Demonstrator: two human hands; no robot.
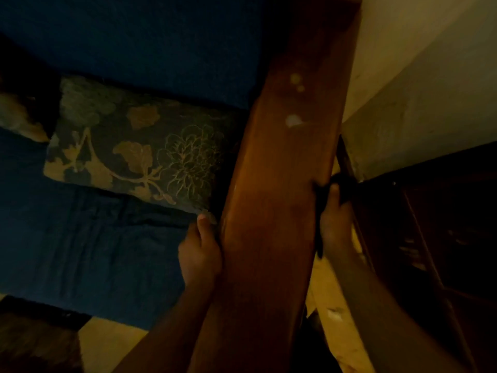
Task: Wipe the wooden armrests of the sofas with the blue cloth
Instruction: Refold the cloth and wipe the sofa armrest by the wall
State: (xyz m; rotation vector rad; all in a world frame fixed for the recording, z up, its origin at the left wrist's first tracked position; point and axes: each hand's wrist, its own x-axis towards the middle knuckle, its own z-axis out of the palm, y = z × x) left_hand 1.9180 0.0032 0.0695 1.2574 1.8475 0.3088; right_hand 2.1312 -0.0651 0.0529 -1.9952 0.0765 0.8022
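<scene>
Head view, dim and blurred: wooden armrest (279,184) running up the middle of the frame, pale spots on its far half, with the blue cloth (321,211) showing only as a dark fold pressed to its right edge under the right hand (333,224), grip closed on that cloth. Left hand (200,251) curled against the armrest's left edge, thumb up, fingers hidden, so grip impossible to tell. Beyond, left: floral cushion (134,149) on blue sofa seat (80,238); right: pale wall (419,90) and dark wooden furniture (443,224).
</scene>
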